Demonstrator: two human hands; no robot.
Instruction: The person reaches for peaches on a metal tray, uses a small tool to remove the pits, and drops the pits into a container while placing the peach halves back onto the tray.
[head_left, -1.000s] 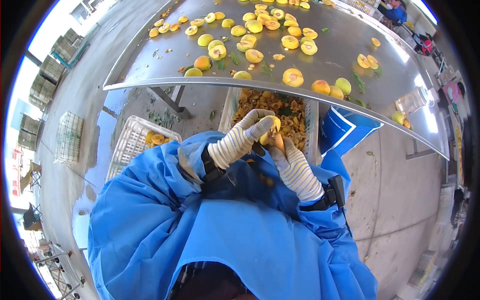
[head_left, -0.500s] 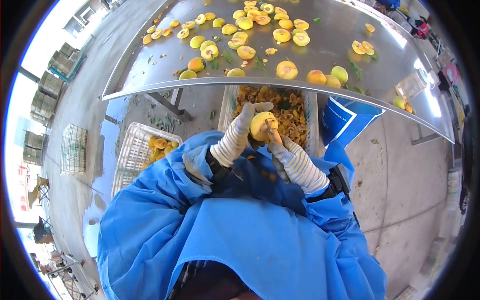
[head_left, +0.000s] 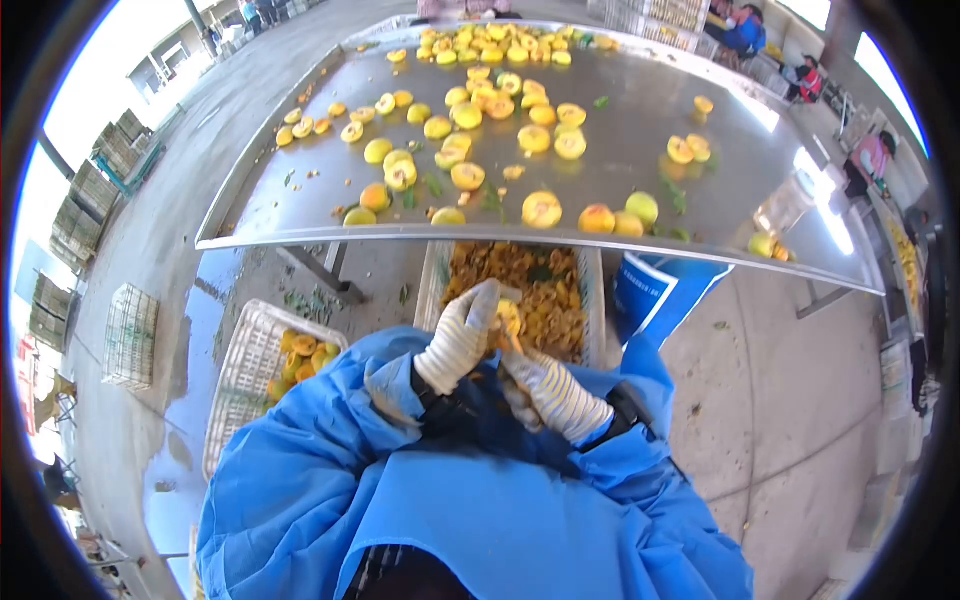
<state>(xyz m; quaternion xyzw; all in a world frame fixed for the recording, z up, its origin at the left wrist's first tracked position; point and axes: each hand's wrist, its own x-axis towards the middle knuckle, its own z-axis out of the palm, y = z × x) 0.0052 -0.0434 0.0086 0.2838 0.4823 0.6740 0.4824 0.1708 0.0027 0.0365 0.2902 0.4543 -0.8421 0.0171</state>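
Both my hands wear gloves with striped cuffs and meet in front of the blue apron. My left hand (head_left: 462,338) is closed around a yellow peach half (head_left: 509,318), its fingers over the top and far side. My right hand (head_left: 552,394) grips a small orange-handled tool (head_left: 515,344), its tip at the cut face of the fruit. Fingers and blur partly hide the tip. Below and beyond the hands stands a white crate (head_left: 594,300) full of brownish-orange peach scraps (head_left: 500,262).
A metal table (head_left: 330,205) ahead bears many peach halves (head_left: 467,177), whole peaches, leaves and a clear jar (head_left: 785,203). A white basket (head_left: 228,385) of peaches stands at left, a blue bag (head_left: 655,295) at right. Other people (head_left: 872,160) are at the far right.
The view has tilted up, showing more of the table and people beyond. My left hand has wrapped further over the peach half, which has turned; the tool stays against it.
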